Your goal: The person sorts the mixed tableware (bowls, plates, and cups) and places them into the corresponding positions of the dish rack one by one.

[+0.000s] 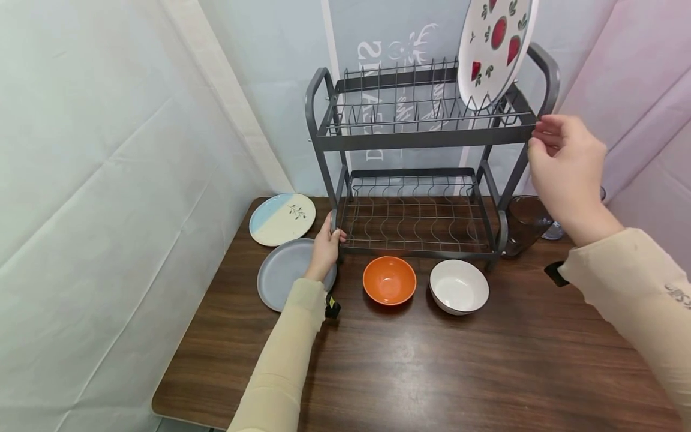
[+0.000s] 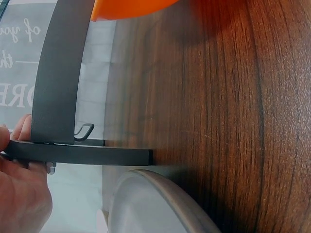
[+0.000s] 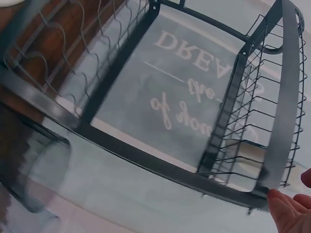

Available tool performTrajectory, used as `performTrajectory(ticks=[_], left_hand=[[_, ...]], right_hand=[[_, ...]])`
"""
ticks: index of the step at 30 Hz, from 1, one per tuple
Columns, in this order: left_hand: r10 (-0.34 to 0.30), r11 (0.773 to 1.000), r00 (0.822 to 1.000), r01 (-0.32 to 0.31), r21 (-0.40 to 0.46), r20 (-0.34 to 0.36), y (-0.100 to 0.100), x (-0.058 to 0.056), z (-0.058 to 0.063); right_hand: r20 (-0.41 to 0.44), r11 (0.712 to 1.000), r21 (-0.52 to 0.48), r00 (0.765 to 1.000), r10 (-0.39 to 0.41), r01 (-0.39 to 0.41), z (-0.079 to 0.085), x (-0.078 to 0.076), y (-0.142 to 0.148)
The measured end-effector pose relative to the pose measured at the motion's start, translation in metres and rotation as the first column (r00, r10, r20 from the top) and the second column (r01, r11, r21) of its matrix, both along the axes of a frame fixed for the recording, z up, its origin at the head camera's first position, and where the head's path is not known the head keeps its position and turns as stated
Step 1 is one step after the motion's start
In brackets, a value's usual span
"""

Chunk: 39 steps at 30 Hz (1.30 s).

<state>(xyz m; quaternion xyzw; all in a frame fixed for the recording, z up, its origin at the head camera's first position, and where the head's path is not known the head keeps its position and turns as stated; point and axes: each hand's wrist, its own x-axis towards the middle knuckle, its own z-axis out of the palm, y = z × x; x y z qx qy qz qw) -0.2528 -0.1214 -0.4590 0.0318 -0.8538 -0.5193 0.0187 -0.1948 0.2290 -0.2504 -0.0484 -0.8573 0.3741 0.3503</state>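
A black two-tier dish rack (image 1: 426, 140) stands at the back of the table. My left hand (image 1: 325, 249) grips its lower left front post; the left wrist view shows the fingers (image 2: 24, 128) round the metal bar. My right hand (image 1: 572, 165) is at the upper tier's right front corner. In the right wrist view its fingertips (image 3: 276, 196) are right at that corner, with the thumb apart from them. A white oval plate with red fruit patterns (image 1: 499, 48) stands upright at the right of the upper tier. Below my left hand lies a grey plate (image 1: 278, 279).
An orange bowl (image 1: 390, 281) and a white bowl (image 1: 459, 287) sit before the rack. A blue-and-cream plate (image 1: 283, 219) lies at the back left. Right of the rack stands a dark glass vessel (image 1: 523, 222). Fabric walls (image 1: 135, 150) stand behind and at the sides.
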Motion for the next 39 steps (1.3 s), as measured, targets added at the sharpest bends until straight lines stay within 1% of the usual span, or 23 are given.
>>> performTrajectory(ticks=[2, 7, 11, 15, 20, 22, 27, 31, 34, 39], left_hand=[[0.004, 1.0, 1.0, -0.004, 0.003, 0.002, 0.0, 0.0, 0.0], [0.006, 1.0, 1.0, -0.006, 0.01, 0.004, 0.001, 0.0, 0.0], [0.006, 1.0, 1.0, -0.006, -0.006, 0.0, 0.001, -0.001, 0.0], [-0.004, 1.0, 1.0, 0.004, -0.014, -0.004, 0.0, -0.001, -0.001], [-0.024, 1.0, 1.0, 0.024, -0.018, -0.002, -0.001, 0.0, -0.001], [-0.026, 1.0, 1.0, 0.026, -0.013, -0.004, -0.001, 0.0, -0.001], [-0.027, 1.0, 1.0, 0.027, -0.009, -0.006, -0.001, 0.0, -0.001], [-0.025, 1.0, 1.0, 0.025, -0.015, -0.012, 0.0, 0.0, -0.001], [-0.027, 1.0, 1.0, 0.027, -0.013, -0.012, 0.0, 0.0, -0.001], [-0.022, 1.0, 1.0, 0.022, -0.003, -0.006, 0.0, 0.0, -0.001]], right_hand=[[0.006, 1.0, -0.009, 1.0, -0.013, 0.013, -0.008, 0.002, 0.004], [0.082, 0.998, -0.051, 0.996, -0.039, 0.043, -0.032, 0.006, 0.014], [0.152, 0.995, -0.074, 0.987, -0.052, 0.064, -0.056, 0.011, 0.02], [0.209, 0.994, -0.068, 0.976, -0.066, 0.082, -0.08, 0.014, 0.022], [0.252, 0.996, -0.055, 0.966, -0.059, 0.076, -0.103, 0.02, 0.023], [0.266, 0.996, -0.065, 0.963, -0.049, 0.068, -0.111, 0.021, 0.022], [0.296, 0.996, -0.066, 0.955, -0.03, 0.052, -0.13, 0.024, 0.02], [0.334, 0.997, -0.062, 0.942, -0.018, 0.041, -0.141, 0.026, 0.018], [0.359, 0.997, -0.064, 0.933, -0.019, 0.045, -0.147, 0.026, 0.018], [0.372, 0.996, -0.063, 0.928, -0.031, 0.058, -0.153, 0.024, 0.018]])
